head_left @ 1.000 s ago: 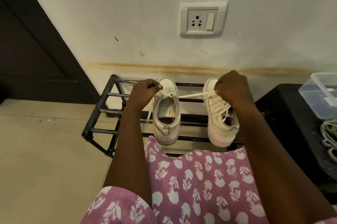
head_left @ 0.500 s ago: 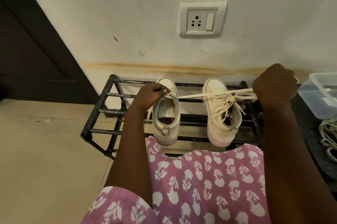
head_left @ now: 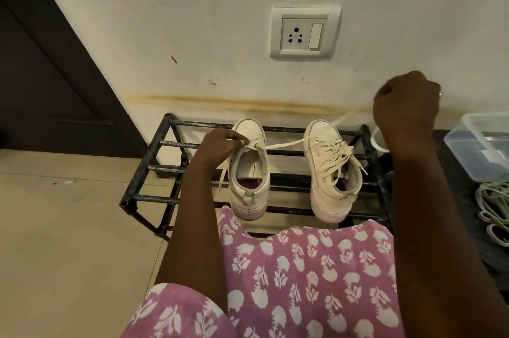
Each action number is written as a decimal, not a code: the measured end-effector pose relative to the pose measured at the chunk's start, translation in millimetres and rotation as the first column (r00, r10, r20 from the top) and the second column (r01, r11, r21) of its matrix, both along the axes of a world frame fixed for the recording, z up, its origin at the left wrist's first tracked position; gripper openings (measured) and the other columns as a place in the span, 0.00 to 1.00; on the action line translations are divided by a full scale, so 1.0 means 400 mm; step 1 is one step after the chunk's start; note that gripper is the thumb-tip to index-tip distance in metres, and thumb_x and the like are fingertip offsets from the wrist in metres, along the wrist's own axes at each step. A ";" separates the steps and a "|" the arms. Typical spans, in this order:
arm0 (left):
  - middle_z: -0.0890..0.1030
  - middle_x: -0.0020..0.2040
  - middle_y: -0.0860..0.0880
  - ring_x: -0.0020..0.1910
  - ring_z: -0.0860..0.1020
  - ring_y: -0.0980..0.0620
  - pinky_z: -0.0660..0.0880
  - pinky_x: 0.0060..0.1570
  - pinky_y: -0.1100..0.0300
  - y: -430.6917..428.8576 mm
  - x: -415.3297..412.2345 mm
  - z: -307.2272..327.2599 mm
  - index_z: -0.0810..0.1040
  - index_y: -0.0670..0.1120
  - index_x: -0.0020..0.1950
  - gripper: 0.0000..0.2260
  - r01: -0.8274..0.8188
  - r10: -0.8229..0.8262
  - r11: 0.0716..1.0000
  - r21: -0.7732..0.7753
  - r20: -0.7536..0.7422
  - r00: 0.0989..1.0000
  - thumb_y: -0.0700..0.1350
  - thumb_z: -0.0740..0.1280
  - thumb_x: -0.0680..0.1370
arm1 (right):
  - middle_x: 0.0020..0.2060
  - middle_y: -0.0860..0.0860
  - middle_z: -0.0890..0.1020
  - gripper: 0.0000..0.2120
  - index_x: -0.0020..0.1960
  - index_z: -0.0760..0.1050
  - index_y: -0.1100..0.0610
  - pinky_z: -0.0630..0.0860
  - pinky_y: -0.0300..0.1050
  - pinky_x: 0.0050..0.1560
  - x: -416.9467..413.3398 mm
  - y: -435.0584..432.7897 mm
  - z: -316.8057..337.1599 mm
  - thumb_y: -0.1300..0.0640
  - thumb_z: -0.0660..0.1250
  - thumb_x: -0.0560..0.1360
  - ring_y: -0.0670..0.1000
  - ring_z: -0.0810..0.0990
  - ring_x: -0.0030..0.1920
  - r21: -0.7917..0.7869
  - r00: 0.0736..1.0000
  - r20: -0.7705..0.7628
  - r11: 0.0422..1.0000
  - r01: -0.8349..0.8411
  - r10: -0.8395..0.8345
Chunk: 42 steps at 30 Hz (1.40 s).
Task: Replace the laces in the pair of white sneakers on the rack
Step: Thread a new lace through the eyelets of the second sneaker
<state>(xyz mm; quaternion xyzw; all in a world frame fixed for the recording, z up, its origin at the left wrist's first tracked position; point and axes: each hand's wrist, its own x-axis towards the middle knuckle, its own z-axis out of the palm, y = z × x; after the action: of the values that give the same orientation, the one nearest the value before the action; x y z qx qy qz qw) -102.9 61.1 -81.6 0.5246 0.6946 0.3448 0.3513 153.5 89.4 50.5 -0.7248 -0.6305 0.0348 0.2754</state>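
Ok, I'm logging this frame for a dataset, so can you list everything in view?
left sneaker: one, white, on the rack, mostly unlaced
right sneaker: one, white, on the rack, laced
rack: one, black metal, against the wall
lace: one, cream, stretched from left sneaker to right grip
socket: one, white, on wall above rack
container: one, clear plastic, right edge
spare laces: bundle, whitish, below the container
door: one, dark, left
garment: one, pink with white flowers, foreground
left grip: one hand, pinches lace at left sneaker
right grip: one hand, holds lace, raised right of rack
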 end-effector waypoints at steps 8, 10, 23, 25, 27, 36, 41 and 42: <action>0.81 0.50 0.44 0.45 0.78 0.50 0.72 0.43 0.59 -0.014 -0.040 -0.003 0.78 0.43 0.50 0.08 -0.001 -0.001 0.974 -0.227 -0.009 1.000 0.47 0.66 0.78 | 0.39 0.50 0.80 0.11 0.38 0.78 0.56 0.67 0.24 0.35 -0.087 0.038 0.007 0.69 0.63 0.70 0.44 0.76 0.40 0.072 0.876 -0.401 0.963 -0.261 0.267; 0.79 0.53 0.44 0.48 0.77 0.49 0.72 0.43 0.58 -0.015 -0.041 -0.001 0.77 0.42 0.53 0.11 0.054 -0.060 0.955 -0.290 -0.010 0.998 0.48 0.64 0.79 | 0.33 0.49 0.78 0.13 0.34 0.75 0.54 0.70 0.31 0.38 -0.117 0.040 -0.010 0.70 0.63 0.70 0.44 0.76 0.36 0.022 0.781 -0.552 0.942 -0.335 0.291; 0.76 0.41 0.47 0.49 0.75 0.49 0.69 0.41 0.64 -0.031 -0.047 0.024 0.73 0.43 0.46 0.02 0.090 -0.070 0.949 -0.302 0.076 0.995 0.38 0.65 0.78 | 0.47 0.57 0.79 0.09 0.50 0.75 0.63 0.70 0.43 0.42 -0.198 -0.006 -0.295 0.69 0.57 0.75 0.53 0.75 0.44 -0.334 0.896 -0.259 0.836 -0.434 0.361; 0.78 0.43 0.46 0.48 0.75 0.51 0.68 0.43 0.64 -0.037 -0.051 0.032 0.76 0.42 0.51 0.05 0.091 -0.079 0.943 -0.319 0.051 0.996 0.39 0.68 0.76 | 0.50 0.58 0.80 0.11 0.53 0.76 0.63 0.75 0.48 0.49 -0.193 -0.007 -0.309 0.68 0.58 0.76 0.57 0.78 0.50 -0.394 0.913 -0.139 0.824 -0.407 0.384; 0.80 0.45 0.46 0.47 0.76 0.52 0.69 0.42 0.64 -0.041 -0.059 0.036 0.80 0.40 0.55 0.10 0.072 -0.087 0.956 -0.283 -0.041 0.995 0.38 0.69 0.75 | 0.52 0.59 0.80 0.12 0.55 0.76 0.62 0.76 0.51 0.54 -0.191 -0.008 -0.313 0.66 0.58 0.76 0.58 0.78 0.53 -0.443 0.910 -0.020 0.813 -0.379 0.413; 0.82 0.46 0.45 0.42 0.77 0.51 0.73 0.47 0.60 -0.040 -0.057 0.085 0.85 0.44 0.46 0.06 -0.072 0.145 0.971 0.229 -0.319 0.937 0.37 0.71 0.71 | 0.53 0.56 0.83 0.11 0.56 0.81 0.61 0.66 0.31 0.51 -0.282 -0.025 -0.218 0.60 0.68 0.74 0.52 0.81 0.54 -0.153 0.787 -0.322 0.791 -0.592 0.527; 0.83 0.44 0.45 0.40 0.76 0.53 0.70 0.44 0.62 -0.050 -0.051 0.146 0.85 0.43 0.43 0.06 0.001 0.184 0.905 0.426 -0.393 0.901 0.35 0.70 0.71 | 0.53 0.59 0.82 0.18 0.58 0.80 0.61 0.72 0.45 0.53 -0.346 -0.038 -0.189 0.54 0.72 0.72 0.57 0.80 0.53 -0.258 0.732 -0.338 0.690 -0.676 0.591; 0.83 0.44 0.44 0.40 0.76 0.52 0.70 0.44 0.62 -0.052 -0.048 0.159 0.85 0.43 0.43 0.06 0.018 0.183 0.894 0.447 -0.401 0.898 0.35 0.69 0.71 | 0.51 0.60 0.83 0.15 0.57 0.80 0.62 0.72 0.45 0.51 -0.356 -0.040 -0.186 0.55 0.71 0.73 0.58 0.81 0.51 -0.265 0.723 -0.340 0.676 -0.687 0.601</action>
<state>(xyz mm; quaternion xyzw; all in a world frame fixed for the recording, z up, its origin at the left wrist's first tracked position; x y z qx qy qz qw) -122.1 40.3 -18.0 0.6228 0.6812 0.3823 0.0452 11.1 73.3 -23.8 -0.4834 -0.7920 0.3311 0.1713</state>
